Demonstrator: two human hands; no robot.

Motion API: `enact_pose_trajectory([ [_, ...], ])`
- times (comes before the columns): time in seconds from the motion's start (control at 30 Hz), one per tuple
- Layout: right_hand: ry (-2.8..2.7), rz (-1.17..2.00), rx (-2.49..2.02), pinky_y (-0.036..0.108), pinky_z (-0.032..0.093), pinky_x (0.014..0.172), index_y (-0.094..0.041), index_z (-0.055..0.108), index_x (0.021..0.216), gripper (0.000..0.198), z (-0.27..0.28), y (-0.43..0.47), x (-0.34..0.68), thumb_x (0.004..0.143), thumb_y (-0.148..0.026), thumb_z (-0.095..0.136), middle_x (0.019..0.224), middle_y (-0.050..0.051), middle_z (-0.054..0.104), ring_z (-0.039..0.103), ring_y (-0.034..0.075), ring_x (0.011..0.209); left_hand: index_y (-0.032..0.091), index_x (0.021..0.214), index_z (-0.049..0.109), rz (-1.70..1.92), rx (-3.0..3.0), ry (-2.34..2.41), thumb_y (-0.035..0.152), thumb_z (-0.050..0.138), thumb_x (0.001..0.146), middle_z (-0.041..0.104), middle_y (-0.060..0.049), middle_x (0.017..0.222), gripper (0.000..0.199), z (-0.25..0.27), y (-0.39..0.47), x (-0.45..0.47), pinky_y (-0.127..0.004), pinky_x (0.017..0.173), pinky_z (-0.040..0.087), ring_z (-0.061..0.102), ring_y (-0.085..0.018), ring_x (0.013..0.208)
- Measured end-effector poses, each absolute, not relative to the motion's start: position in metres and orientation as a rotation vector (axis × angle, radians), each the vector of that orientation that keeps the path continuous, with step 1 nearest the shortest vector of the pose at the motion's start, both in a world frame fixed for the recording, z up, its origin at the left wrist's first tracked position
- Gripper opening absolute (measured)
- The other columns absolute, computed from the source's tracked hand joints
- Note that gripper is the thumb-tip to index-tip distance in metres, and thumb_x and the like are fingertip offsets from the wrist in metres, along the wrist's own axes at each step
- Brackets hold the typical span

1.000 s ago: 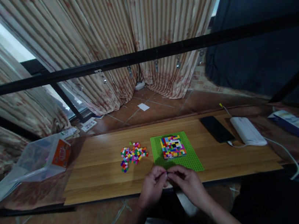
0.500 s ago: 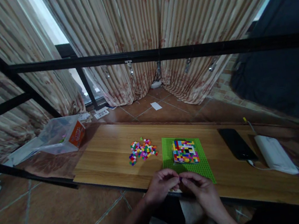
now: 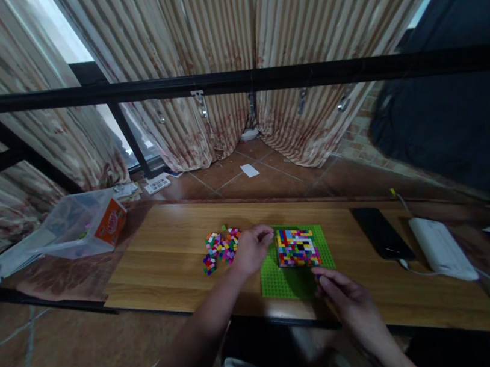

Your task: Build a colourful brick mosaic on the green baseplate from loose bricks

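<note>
My left hand is between the loose toy bricks and the brick build, its thumb and fingertips pinched over the far left part of the green baseplate. Whatever those fingertips may hold is too small to make out. On the baseplate sits a multicoloured brick build, roughly square, with white and black bricks near its middle. My right hand, closed in a pinch, is at the baseplate's near right edge. A small dark toy brick shows between its thumb and forefinger.
A black phone and a white power bank with cables lie on the right of the wooden table. Beyond its left end stands a clear plastic box. A black metal bar crosses in front of the curtains.
My hands were together at the baseplate's near edge. They have parted: the left moved forward beside the brick build, the right moved to the right with the dark brick. The view shifted slightly.
</note>
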State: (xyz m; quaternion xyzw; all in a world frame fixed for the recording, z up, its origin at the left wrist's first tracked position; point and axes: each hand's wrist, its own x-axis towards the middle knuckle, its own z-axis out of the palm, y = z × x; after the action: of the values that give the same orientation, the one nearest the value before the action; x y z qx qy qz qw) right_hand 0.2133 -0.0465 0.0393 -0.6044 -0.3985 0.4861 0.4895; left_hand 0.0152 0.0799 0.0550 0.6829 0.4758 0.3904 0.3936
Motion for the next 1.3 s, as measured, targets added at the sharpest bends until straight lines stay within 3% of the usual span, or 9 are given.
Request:
enact_pose_trajectory([
  [0.2,-0.931,1.062,-1.528,0.027,0.047,0.066,-0.020,0.074,0.097,0.039,0.044,-0.046,0.230,0.071,-0.048,0.071,0.072,0.003,0.067,0.059,0.016,0.069,0.019,0.084,0.069,0.806,2.090,1.286,0.015,0.051,0.083,0.070,-0.002,0.080,0.018,0.057,0.111,0.029,-0.024,0.074,0.048,0.063,-0.015,0.076],
  [0.43,-0.830,1.032,-1.557,0.027,0.047,0.065,-0.022,0.074,0.099,0.039,0.040,-0.045,0.248,0.069,-0.047,0.073,0.076,0.003,0.068,0.059,0.016,0.071,0.020,0.084,0.071,0.590,2.317,1.284,0.014,0.049,0.084,0.072,-0.003,0.081,0.023,0.064,0.114,0.037,-0.024,0.075,0.047,0.065,-0.016,0.076],
  [0.77,-0.835,0.994,-1.455,0.029,0.050,0.062,-0.020,0.074,0.087,0.034,0.059,-0.028,0.246,0.065,-0.046,0.076,0.078,0.006,0.072,0.062,0.016,0.065,0.021,0.080,0.074,0.622,2.175,1.321,0.012,0.056,0.079,0.074,-0.001,0.077,0.020,0.063,0.118,0.039,-0.024,0.075,0.049,0.066,-0.015,0.074],
  [1.0,-1.085,0.896,-1.371,0.032,0.053,0.069,-0.019,0.071,0.087,0.026,0.068,0.005,0.235,0.073,-0.041,0.070,0.081,0.005,0.072,0.065,0.018,0.073,0.019,0.076,0.075,0.689,2.028,1.369,0.013,0.058,0.078,0.074,-0.002,0.074,0.018,0.053,0.120,0.040,-0.025,0.073,0.051,0.067,-0.016,0.072],
  [1.2,-1.352,0.819,-1.335,0.036,0.050,0.085,-0.020,0.068,0.106,0.031,0.064,0.034,0.223,0.084,-0.038,0.056,0.104,0.007,0.071,0.065,0.020,0.093,0.017,0.077,0.074,0.741,1.949,1.328,0.014,0.060,0.077,0.074,-0.001,0.075,0.014,0.050,0.120,0.039,-0.025,0.074,0.053,0.067,-0.015,0.070],
  [1.3,-1.513,0.714,-1.378,0.036,0.049,0.086,-0.020,0.070,0.101,0.028,0.067,0.048,0.217,0.086,-0.035,0.051,0.103,0.007,0.070,0.065,0.021,0.094,0.017,0.083,0.073,0.773,1.925,1.290,0.013,0.061,0.077,0.074,-0.002,0.081,0.014,0.048,0.117,0.037,-0.026,0.079,0.053,0.068,-0.015,0.077],
])
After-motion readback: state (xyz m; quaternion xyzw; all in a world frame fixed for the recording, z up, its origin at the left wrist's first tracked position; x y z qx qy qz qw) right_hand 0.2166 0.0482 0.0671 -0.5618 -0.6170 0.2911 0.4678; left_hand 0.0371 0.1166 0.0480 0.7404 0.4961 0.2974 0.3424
